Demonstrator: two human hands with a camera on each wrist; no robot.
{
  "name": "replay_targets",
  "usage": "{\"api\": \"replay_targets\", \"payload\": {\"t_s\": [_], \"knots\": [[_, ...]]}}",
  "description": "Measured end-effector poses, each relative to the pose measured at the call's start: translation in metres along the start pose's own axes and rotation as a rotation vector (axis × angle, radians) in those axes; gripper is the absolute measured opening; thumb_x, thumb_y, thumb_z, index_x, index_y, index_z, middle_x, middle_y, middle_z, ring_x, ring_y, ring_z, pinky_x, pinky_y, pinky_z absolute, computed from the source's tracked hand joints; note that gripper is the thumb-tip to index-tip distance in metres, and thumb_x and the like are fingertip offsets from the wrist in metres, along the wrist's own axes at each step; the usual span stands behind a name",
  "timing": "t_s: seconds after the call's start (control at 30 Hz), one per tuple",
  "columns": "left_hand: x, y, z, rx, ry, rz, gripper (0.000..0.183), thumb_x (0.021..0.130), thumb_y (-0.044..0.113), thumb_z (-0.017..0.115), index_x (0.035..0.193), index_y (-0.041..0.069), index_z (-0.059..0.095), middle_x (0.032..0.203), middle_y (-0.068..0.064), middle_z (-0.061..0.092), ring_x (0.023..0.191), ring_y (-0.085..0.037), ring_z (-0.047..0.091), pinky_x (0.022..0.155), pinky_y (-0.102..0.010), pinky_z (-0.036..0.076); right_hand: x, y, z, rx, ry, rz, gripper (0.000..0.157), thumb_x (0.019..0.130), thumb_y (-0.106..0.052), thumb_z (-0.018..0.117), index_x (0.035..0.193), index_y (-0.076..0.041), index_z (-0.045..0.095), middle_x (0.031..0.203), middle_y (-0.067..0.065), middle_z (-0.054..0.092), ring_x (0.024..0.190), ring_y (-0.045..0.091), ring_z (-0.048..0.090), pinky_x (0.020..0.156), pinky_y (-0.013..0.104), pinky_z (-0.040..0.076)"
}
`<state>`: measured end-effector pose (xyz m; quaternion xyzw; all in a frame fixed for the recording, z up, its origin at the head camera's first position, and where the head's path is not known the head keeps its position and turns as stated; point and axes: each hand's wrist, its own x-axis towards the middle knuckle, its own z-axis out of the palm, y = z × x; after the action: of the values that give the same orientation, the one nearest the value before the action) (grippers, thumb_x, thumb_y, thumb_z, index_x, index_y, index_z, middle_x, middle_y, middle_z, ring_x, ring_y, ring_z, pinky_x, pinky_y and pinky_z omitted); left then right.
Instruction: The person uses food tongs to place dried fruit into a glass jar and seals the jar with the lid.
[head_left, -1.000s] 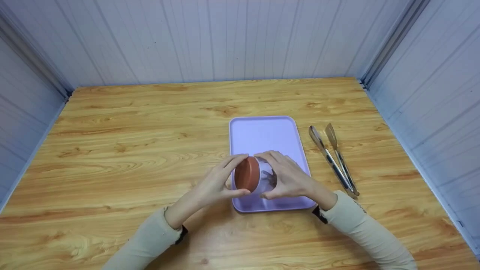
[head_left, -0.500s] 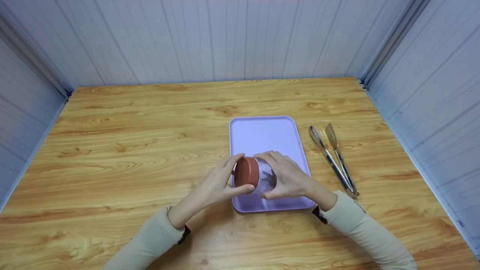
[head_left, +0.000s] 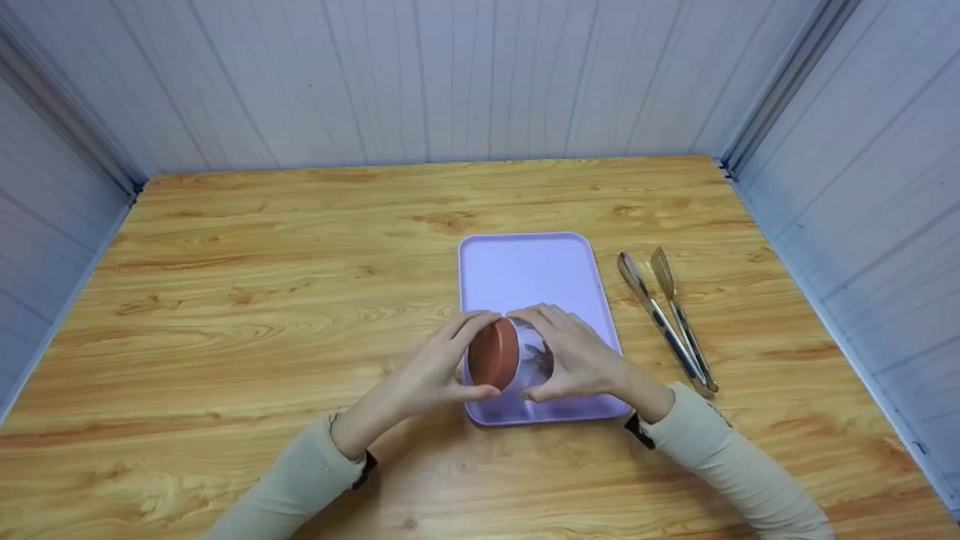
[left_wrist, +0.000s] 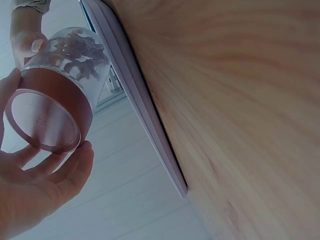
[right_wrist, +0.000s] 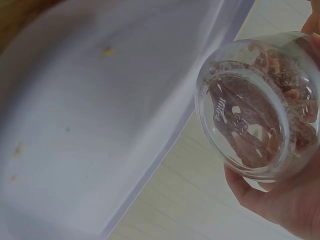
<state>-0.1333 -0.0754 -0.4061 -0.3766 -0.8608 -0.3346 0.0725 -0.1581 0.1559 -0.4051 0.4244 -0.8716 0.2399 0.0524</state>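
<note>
A clear jar (head_left: pixel 529 341) of dark brown, wrinkled pieces lies tilted on its side in the air over the lilac tray (head_left: pixel 525 270). My left hand (head_left: pixel 427 375) grips its reddish-brown lid (head_left: pixel 493 352), thumb below and fingers along the upper rim. From the other end, my right hand (head_left: pixel 577 360) holds the jar's body near its base. In the left wrist view the lid (left_wrist: pixel 45 120) sits on the jar, with fingertips spread round its edge. The right wrist view has the jar's clear bottom (right_wrist: pixel 245 120) facing it, brown pieces showing through.
Metal tongs (head_left: pixel 664 326) with dark grips lie spread on the wooden table (head_left: pixel 262 285), right of the tray. A few yellow crumbs (right_wrist: pixel 108 51) are on the tray. Pale panelled walls (head_left: pixel 450 82) stand behind and at both sides.
My left hand's thumb and fingers have shifted round the lid, forward then back, with the wrist moving slightly. The right hand has stayed nearly still on the jar.
</note>
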Motion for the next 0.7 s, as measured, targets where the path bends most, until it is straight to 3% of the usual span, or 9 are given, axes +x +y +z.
{"api": "replay_targets", "payload": {"t_s": [0.1, 0.27, 0.37, 0.53, 0.7], "knots": [[0.0001, 0.0010, 0.0007, -0.017, -0.002, -0.036, 0.081, 0.071, 0.047, 0.068, 0.133, 0.010, 0.033, 0.126, -0.006, 0.040, 0.106, -0.016, 0.045, 0.084, -0.031, 0.041, -0.0001, -0.0006, -0.0004, -0.003, -0.003, -0.003, 0.091, 0.053, -0.052, 0.072, 0.129, -0.012, 0.039, 0.118, -0.003, 0.045, 0.105, 0.011, 0.041, 0.081, 0.033, 0.038], [0.0000, 0.0041, 0.0021, -0.067, -0.028, -0.221, 0.084, 0.071, 0.061, 0.058, 0.132, 0.009, 0.034, 0.119, -0.009, 0.046, 0.089, -0.014, 0.054, 0.068, -0.025, 0.046, 0.0001, -0.0016, -0.0005, -0.012, -0.012, 0.007, 0.091, 0.053, -0.050, 0.073, 0.128, -0.012, 0.039, 0.117, -0.002, 0.045, 0.103, 0.011, 0.041, 0.077, 0.033, 0.038], [0.0003, 0.0048, 0.0030, -0.080, -0.038, -0.285, 0.085, 0.069, 0.064, 0.057, 0.131, 0.009, 0.036, 0.114, -0.009, 0.049, 0.080, -0.013, 0.054, 0.060, -0.022, 0.045, 0.0000, -0.0020, 0.0000, -0.021, -0.023, 0.014, 0.090, 0.053, -0.051, 0.072, 0.128, -0.013, 0.039, 0.116, -0.002, 0.045, 0.101, 0.010, 0.041, 0.075, 0.031, 0.038], [0.0011, 0.0050, 0.0029, -0.097, -0.016, -0.262, 0.084, 0.068, 0.061, 0.061, 0.128, 0.007, 0.039, 0.107, -0.009, 0.051, 0.077, -0.013, 0.055, 0.057, -0.021, 0.045, 0.0002, -0.0020, 0.0005, -0.025, -0.021, 0.007, 0.091, 0.053, -0.052, 0.072, 0.128, -0.013, 0.039, 0.117, -0.002, 0.045, 0.101, 0.011, 0.041, 0.075, 0.032, 0.038], [0.0019, 0.0055, 0.0012, -0.065, -0.008, -0.206, 0.082, 0.068, 0.059, 0.062, 0.128, 0.008, 0.038, 0.110, -0.008, 0.050, 0.081, -0.014, 0.054, 0.064, -0.023, 0.046, 0.0004, -0.0005, 0.0008, -0.011, 0.002, -0.010, 0.091, 0.053, -0.052, 0.072, 0.128, -0.012, 0.039, 0.118, -0.001, 0.045, 0.102, 0.013, 0.042, 0.078, 0.034, 0.039]]}}
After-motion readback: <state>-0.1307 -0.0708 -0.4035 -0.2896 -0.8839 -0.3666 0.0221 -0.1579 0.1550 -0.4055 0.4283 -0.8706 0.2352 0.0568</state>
